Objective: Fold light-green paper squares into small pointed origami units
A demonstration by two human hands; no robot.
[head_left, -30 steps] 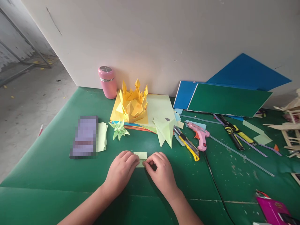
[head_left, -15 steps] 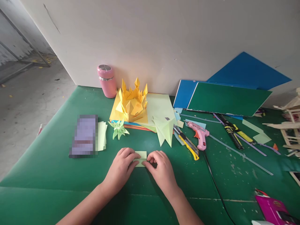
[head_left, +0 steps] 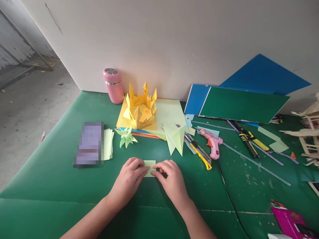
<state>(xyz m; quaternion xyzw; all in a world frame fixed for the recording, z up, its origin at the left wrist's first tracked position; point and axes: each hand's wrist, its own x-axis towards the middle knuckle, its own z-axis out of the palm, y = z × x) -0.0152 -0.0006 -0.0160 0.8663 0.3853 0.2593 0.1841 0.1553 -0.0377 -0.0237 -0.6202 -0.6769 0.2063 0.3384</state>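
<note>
Head camera shows me both hands low in the middle of the green table [head_left: 50, 172], and between them lies the small pale green paper [head_left: 150, 164], flat on the table just in front of the person. The left hand [head_left: 129, 181] has its fingers together over the left end of the paper and the right hand [head_left: 171, 181] has its fingers bent down on the right end, so both are clamped on it against the table. The fingers cover the near half of the paper and I see only its far strip. Behind the hands, with a clear gap, stand a green paper flower [head_left: 126, 136] and a pale green pointed fold [head_left: 175, 137], and further back a yellow paper crown [head_left: 141, 108] on flat sheets and a pink bottle [head_left: 113, 85] by the wall. To the left is a blurred block [head_left: 89, 144] with pale slips [head_left: 108, 144] beside it. To the right lie a yellow utility knife [head_left: 199, 152] and a pink glue gun [head_left: 212, 142], whose black cord [head_left: 229, 196] runs toward the near edge, well apart from the right hand. Nothing stands between the hands and the paper. Compared with half a second ago, the left fingers have slid further right over the paper, the fingertips of both hands now almost meet, and less paper shows; the other things have not moved.
</note>
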